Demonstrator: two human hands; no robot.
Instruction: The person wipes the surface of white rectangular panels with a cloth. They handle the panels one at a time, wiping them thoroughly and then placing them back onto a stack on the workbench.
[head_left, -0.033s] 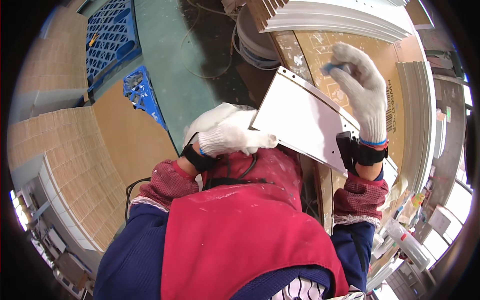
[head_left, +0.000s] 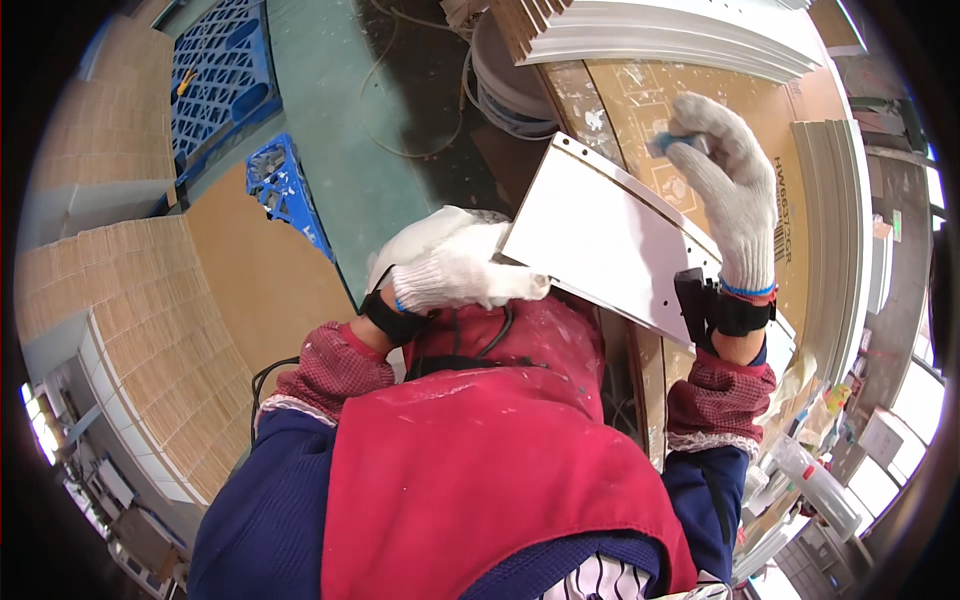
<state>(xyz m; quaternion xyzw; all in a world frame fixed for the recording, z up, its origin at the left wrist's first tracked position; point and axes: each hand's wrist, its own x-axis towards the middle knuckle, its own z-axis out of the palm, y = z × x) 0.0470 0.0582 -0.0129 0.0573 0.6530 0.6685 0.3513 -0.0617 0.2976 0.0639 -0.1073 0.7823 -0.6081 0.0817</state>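
A flat white panel [head_left: 605, 240] with small dark holes along its edges lies tilted in front of me, partly over the bench edge. My gloved left hand [head_left: 468, 278] is closed on the panel's near-left corner; its fingers are partly hidden by the panel and my body. Above the panel's right end my gloved right hand [head_left: 733, 175] is raised, pinching a small blue piece [head_left: 664, 143] between thumb and fingers. The piece is held clear of the panel, and its exact kind is too small to make out.
White panels stand stacked at the back [head_left: 690, 45] and in another stack [head_left: 835, 230] on the right. Brown cardboard [head_left: 640, 105] covers the bench. A white bucket [head_left: 508, 70] and a blue plastic pallet [head_left: 222, 90] stand on the floor. Tall stacks of boards [head_left: 140, 320] line the left.
My right hand with the small blue piece has moved slightly right and down. My left hand has shifted a little left; the panel looks almost unmoved.
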